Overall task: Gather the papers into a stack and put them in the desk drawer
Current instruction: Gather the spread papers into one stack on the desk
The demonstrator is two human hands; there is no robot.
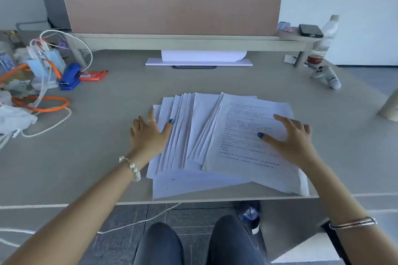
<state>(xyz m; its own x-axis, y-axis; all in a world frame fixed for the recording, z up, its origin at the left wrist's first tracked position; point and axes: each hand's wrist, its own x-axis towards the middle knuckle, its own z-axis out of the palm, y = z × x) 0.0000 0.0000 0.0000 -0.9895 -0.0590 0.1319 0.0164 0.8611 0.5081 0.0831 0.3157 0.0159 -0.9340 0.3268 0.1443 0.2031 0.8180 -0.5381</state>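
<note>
Papers (215, 135) lie fanned in a loose, overlapping spread at the centre of the frame, on the desk (97, 157) near its front edge. We have our left hand (148, 133) flat against the spread's left side, fingers splayed, its grip wide and holding nothing. Our right hand (295, 135) rests open on the printed top sheet at the right, grip wide too. A blue stapler (70, 76) sits at the left of the frame.

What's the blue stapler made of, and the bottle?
The stapler looks like glossy hard plastic: it has a smooth blue shell with a shine. The bottle seems to be clear thin plastic, since dark liquid shows through at its bottom.
</note>
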